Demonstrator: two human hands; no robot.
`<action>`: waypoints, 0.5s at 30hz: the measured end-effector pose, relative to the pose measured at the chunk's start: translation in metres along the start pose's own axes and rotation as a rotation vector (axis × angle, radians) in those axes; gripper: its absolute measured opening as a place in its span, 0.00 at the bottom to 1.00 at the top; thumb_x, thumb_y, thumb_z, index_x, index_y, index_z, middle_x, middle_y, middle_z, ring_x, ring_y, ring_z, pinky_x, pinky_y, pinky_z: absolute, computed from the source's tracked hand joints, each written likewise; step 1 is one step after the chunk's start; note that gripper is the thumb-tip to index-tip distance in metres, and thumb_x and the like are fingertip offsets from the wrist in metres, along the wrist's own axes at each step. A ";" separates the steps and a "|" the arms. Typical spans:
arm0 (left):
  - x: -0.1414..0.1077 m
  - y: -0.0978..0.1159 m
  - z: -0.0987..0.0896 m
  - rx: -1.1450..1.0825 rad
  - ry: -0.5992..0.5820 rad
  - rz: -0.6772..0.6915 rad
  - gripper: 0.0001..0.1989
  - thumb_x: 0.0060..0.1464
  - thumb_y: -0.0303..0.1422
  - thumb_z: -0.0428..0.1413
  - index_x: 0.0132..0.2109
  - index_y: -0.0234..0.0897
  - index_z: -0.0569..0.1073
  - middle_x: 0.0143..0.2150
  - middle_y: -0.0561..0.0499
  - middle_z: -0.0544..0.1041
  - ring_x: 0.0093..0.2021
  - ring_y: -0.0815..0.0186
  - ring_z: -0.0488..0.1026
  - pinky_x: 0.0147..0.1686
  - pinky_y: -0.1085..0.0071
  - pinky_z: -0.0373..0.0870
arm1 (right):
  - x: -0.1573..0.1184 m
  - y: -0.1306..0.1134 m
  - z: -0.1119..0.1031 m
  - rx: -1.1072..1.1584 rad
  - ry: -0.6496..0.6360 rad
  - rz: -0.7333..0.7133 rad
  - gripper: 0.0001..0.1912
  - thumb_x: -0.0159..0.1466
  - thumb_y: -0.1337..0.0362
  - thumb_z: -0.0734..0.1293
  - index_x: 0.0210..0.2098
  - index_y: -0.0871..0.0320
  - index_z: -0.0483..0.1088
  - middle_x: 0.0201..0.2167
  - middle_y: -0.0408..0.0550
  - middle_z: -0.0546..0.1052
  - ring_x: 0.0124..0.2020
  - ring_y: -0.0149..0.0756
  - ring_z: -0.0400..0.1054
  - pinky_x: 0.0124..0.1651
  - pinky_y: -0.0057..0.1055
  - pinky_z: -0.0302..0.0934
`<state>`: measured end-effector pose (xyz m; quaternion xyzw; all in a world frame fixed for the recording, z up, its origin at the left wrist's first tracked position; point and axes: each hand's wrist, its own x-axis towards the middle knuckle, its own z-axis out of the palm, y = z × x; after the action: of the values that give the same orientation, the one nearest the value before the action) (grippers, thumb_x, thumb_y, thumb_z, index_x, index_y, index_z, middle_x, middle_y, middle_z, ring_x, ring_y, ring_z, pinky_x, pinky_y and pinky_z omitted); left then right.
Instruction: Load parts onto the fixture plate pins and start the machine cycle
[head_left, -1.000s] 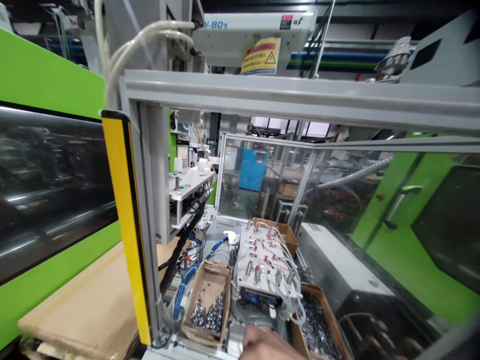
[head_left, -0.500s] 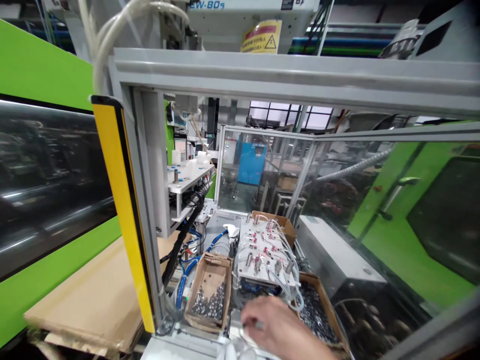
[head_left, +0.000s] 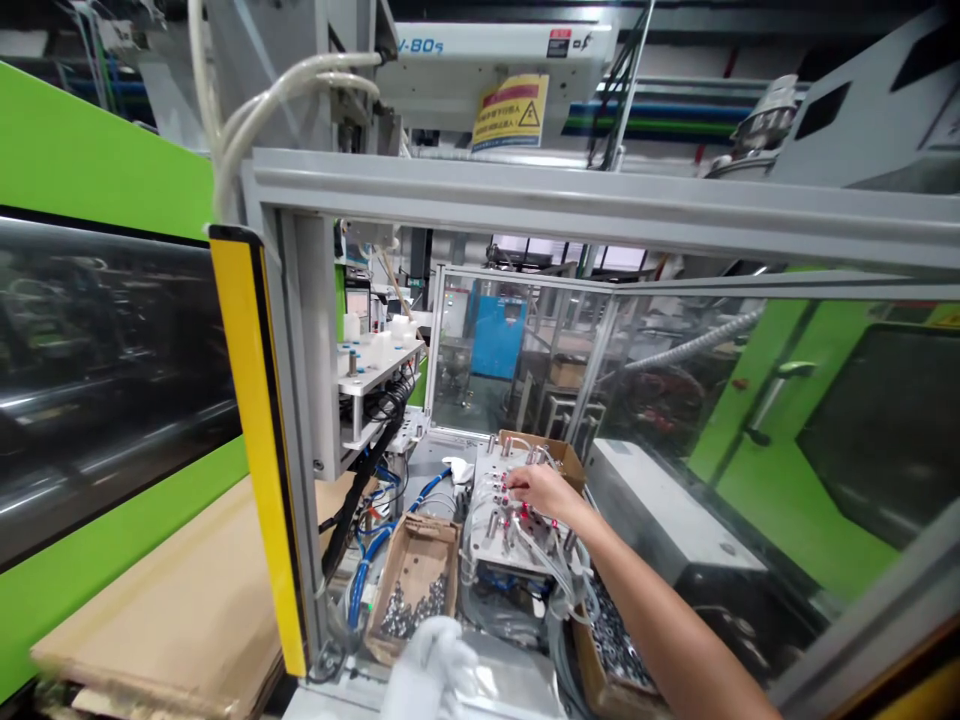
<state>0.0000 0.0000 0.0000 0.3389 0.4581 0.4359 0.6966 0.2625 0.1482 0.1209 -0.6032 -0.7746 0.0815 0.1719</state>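
My right hand [head_left: 544, 490] reaches in from the lower right and rests its fingers among the metal fittings with red markings on a white fixture plate [head_left: 487, 535]. Clear pneumatic tubes [head_left: 544, 560] run from these fittings. Whether the fingers hold a small part is hidden. My left hand [head_left: 431, 670], in a white glove, sits at the bottom edge beside a shiny metal panel [head_left: 510, 680]. Just beyond the glove lies a cardboard tray [head_left: 420, 553] of small metal parts. A second cardboard box [head_left: 596, 670] of similar parts sits under my right forearm.
A grey aluminium frame [head_left: 600, 200] and a yellow light-curtain bar [head_left: 255, 430] surround the opening. A small cardboard box [head_left: 566, 460] stands behind the plate. Blue hoses [head_left: 367, 575] and black cables [head_left: 360, 510] run on the left. Glass panels stand beyond.
My right hand has moved from the low front up onto the fixture plate, and my forearm now shows. My gloved left hand has come into view at the bottom. The view has shifted slightly.
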 end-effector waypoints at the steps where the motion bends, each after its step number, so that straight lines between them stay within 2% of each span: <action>1: 0.011 0.006 -0.002 0.026 0.008 0.007 0.13 0.58 0.42 0.57 0.40 0.37 0.69 0.28 0.53 0.75 0.23 0.71 0.69 0.20 0.76 0.59 | 0.002 0.000 0.002 -0.012 -0.003 0.013 0.11 0.59 0.69 0.68 0.40 0.55 0.80 0.32 0.43 0.81 0.33 0.33 0.71 0.36 0.25 0.55; 3: 0.031 0.015 -0.007 0.156 0.031 0.057 0.09 0.59 0.40 0.53 0.38 0.38 0.67 0.26 0.54 0.73 0.21 0.72 0.67 0.20 0.77 0.54 | 0.005 -0.001 0.005 -0.039 -0.014 0.040 0.10 0.58 0.67 0.71 0.39 0.55 0.80 0.32 0.44 0.81 0.33 0.34 0.71 0.35 0.25 0.54; 4: 0.039 0.018 -0.010 0.279 0.043 0.110 0.09 0.59 0.39 0.51 0.37 0.38 0.66 0.26 0.54 0.73 0.21 0.72 0.67 0.22 0.76 0.55 | 0.007 -0.001 0.005 -0.051 -0.024 0.049 0.09 0.58 0.66 0.72 0.39 0.54 0.81 0.31 0.44 0.81 0.33 0.34 0.71 0.35 0.26 0.54; 6: 0.054 0.019 -0.020 0.606 0.062 0.253 0.10 0.60 0.39 0.49 0.36 0.38 0.70 0.27 0.53 0.76 0.24 0.70 0.69 0.26 0.73 0.61 | 0.009 -0.003 0.005 -0.070 -0.048 0.056 0.07 0.58 0.64 0.73 0.37 0.54 0.81 0.31 0.44 0.81 0.33 0.34 0.72 0.34 0.26 0.53; 8: 0.067 0.015 -0.031 0.900 0.076 0.404 0.14 0.62 0.41 0.48 0.37 0.40 0.75 0.30 0.50 0.80 0.31 0.65 0.75 0.36 0.69 0.68 | 0.011 -0.006 0.006 -0.084 -0.069 0.056 0.06 0.58 0.64 0.73 0.36 0.54 0.81 0.30 0.44 0.81 0.34 0.34 0.72 0.34 0.26 0.53; 10: 0.079 0.007 -0.040 1.067 0.099 0.487 0.17 0.63 0.40 0.47 0.43 0.40 0.80 0.41 0.46 0.84 0.46 0.59 0.79 0.53 0.63 0.71 | 0.012 -0.008 0.006 -0.096 -0.083 0.060 0.05 0.58 0.66 0.73 0.35 0.54 0.81 0.30 0.44 0.81 0.34 0.34 0.73 0.34 0.25 0.53; 12: 0.089 -0.003 -0.044 1.157 0.134 0.517 0.22 0.64 0.38 0.46 0.54 0.37 0.80 0.58 0.41 0.78 0.62 0.55 0.72 0.67 0.59 0.61 | 0.012 -0.010 0.006 -0.108 -0.092 0.064 0.05 0.57 0.67 0.74 0.34 0.55 0.81 0.30 0.44 0.81 0.34 0.34 0.73 0.33 0.26 0.53; 13: 0.092 -0.007 -0.045 1.201 0.157 0.519 0.24 0.65 0.37 0.45 0.60 0.37 0.76 0.65 0.40 0.71 0.66 0.54 0.67 0.70 0.57 0.57 | 0.011 -0.012 0.005 -0.113 -0.092 0.066 0.05 0.56 0.67 0.74 0.34 0.55 0.81 0.30 0.44 0.81 0.34 0.34 0.73 0.33 0.26 0.53; 15: 0.096 -0.013 -0.044 1.286 0.208 0.530 0.26 0.66 0.37 0.41 0.66 0.39 0.68 0.72 0.40 0.61 0.70 0.53 0.62 0.69 0.54 0.58 | 0.006 -0.016 -0.003 -0.122 -0.071 0.067 0.08 0.55 0.68 0.74 0.36 0.55 0.80 0.32 0.44 0.81 0.35 0.35 0.73 0.34 0.26 0.53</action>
<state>-0.0178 0.0862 -0.0595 0.7405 0.5912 0.2638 0.1806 0.2478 0.1496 0.1297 -0.6350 -0.7630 0.0614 0.1043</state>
